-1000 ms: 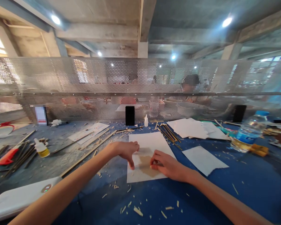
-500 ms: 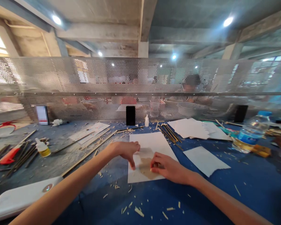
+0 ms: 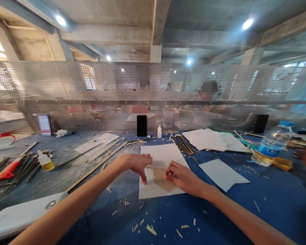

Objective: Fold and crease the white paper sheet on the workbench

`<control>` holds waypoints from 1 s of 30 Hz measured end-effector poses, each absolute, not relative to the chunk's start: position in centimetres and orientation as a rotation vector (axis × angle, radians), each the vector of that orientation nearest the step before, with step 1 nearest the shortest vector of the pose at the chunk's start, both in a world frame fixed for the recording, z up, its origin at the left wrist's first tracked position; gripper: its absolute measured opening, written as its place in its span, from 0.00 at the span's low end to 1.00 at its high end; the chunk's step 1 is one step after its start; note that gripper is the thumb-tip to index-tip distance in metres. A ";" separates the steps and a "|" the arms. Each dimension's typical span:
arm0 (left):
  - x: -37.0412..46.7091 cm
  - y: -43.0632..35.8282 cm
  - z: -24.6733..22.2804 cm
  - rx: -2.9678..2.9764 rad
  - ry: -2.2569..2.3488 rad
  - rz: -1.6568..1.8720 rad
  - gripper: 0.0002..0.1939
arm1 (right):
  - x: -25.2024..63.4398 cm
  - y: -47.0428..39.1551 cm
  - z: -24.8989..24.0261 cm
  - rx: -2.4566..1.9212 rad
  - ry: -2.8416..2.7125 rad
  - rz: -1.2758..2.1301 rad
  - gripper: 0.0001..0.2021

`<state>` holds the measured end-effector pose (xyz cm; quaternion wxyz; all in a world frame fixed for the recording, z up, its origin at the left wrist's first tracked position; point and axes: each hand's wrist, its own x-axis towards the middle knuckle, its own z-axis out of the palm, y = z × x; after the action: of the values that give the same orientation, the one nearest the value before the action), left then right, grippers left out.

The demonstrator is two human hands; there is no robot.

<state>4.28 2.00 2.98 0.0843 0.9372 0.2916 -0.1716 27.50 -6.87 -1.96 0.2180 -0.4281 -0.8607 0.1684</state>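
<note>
A white sheet of paper (image 3: 156, 153) lies on the blue table, with a tan patch on its lower middle, between my hands; whether that is a shadow or a separate piece I cannot tell. My left hand (image 3: 141, 165) rests at the sheet's left side, thumb spread down from the other fingers, holding nothing. On the right part of the sheet, my right hand (image 3: 180, 175) has its fingers curled and pinched together. Anything between those fingertips is too small to make out.
Behind the sheet stand a black phone (image 3: 142, 126) and a small white bottle (image 3: 159, 131). Sticks and a glue bottle (image 3: 46, 160) lie left, near a white device (image 3: 25, 212). Papers (image 3: 206, 139) and a water bottle (image 3: 272, 144) are right. Wood scraps litter the table.
My right hand has shifted slightly up and to the right, its fingers still curled. My left hand has stayed in place.
</note>
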 end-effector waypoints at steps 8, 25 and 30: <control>4.3 1.9 3.1 2.780 0.881 -0.512 0.40 | 27.5 -7.0 -1.8 -1.157 -2.431 0.541 0.04; 4.3 1.9 3.1 2.790 0.885 -0.500 0.39 | 27.5 -7.0 -2.0 -1.160 -2.401 0.534 0.04; 4.2 2.0 2.9 2.768 0.875 -0.485 0.40 | 27.4 -6.9 -2.1 -1.148 -2.399 0.564 0.04</control>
<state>4.19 2.03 2.91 0.0989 0.9358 0.2959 -0.1640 27.45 -6.90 -2.10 0.2099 -0.4130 -0.8627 0.2027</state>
